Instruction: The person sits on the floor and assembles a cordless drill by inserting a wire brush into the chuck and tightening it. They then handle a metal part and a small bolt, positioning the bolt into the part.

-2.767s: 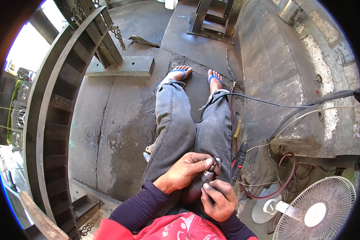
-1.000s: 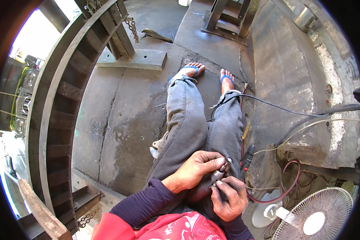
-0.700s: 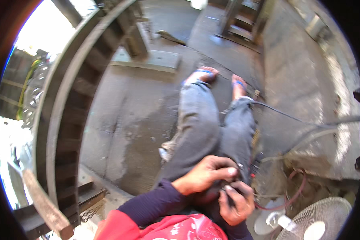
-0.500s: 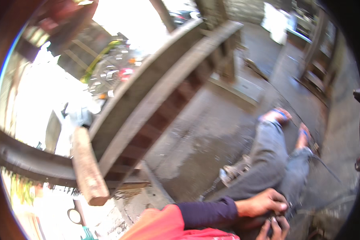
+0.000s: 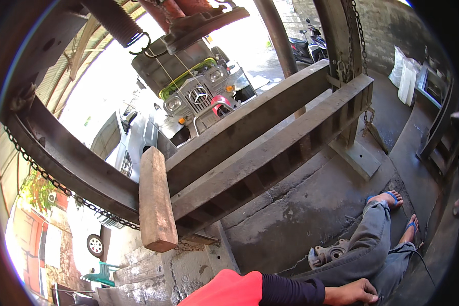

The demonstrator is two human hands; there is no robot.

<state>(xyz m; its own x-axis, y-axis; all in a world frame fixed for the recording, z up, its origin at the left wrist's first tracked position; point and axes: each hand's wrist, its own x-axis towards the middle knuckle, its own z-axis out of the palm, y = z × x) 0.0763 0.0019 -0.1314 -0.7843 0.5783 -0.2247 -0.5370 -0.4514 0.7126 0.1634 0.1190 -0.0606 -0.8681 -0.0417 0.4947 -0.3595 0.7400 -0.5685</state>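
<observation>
My left hand, at the end of a dark sleeve under a red shirt, is at the lower right near my jeans-clad knee. Its fingers are curled together by the picture's lower edge. A small dark bit shows at the fingertips, too little of it to name. My right hand is out of view. On the floor beside my leg lies a grimy metal part with a round hole, like a hub or steering knuckle. Neither visible fingers nor palm touch it.
A steel press frame with two long beams crosses the middle. A wooden block stands at the beams' left end. Chains, a coil spring and a cable are around. Vehicles stand beyond.
My view has swung and steadied, so the frame and wooden block appear farther right. My right hand, earlier beside the left, has left the picture. The left hand sits lower.
</observation>
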